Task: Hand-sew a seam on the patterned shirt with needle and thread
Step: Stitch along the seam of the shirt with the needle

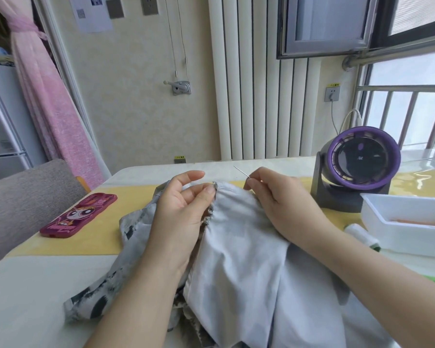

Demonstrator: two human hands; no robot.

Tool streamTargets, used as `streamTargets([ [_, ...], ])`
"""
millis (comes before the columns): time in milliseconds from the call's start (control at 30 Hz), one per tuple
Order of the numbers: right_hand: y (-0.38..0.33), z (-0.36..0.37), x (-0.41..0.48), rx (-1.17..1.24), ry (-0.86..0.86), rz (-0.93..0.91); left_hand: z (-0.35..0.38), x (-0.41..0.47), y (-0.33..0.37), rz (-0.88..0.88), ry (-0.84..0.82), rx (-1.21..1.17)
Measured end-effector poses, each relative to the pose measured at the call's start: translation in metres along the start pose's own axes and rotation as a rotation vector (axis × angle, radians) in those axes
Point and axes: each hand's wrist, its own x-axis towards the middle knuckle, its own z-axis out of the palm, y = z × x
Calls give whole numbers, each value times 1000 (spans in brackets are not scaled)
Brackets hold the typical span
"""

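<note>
Pale tabletop (35,292) with a yellow runner is carrying the work, and a purple desk fan (357,167) is standing at its far right, the landmark for what follows. Left of the fan and nearer the camera, the patterned shirt (236,247) is lying bunched, turned so its plain grey inside is facing up. The left hand (183,209) is pinching the frayed seam edge between thumb and forefinger, its other fingers loosely spread above. The right hand (281,202), just left of the fan's base, is closed in a narrow pinch on the needle (241,171). That needle is slanting with its long axis running from the fingertips up and away from the fan, its tip pointing toward the far left, clear of the cloth. A short run of pale stitches is showing along the fold between the two hands. The step appears to be drawing a stitch through; doing it well likely means pulling along the needle's own line, keeping the left pinch close to the last stitch so the seam is not puckering, and stopping when the thread is lying snug rather than tight.
</note>
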Motion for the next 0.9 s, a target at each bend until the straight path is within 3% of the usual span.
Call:
streamTargets([
  [267,-1,-16,7,61,-224,164,1,-3,2,-40,-60,71],
  [433,-16,-33,12,473,-147,199,8,-8,7,57,-150,209],
  [667,-35,-40,6,506,-262,105,10,-8,9,197,-69,249],
  [900,-33,-25,2,465,-105,128,13,-13,10,271,-71,287],
])
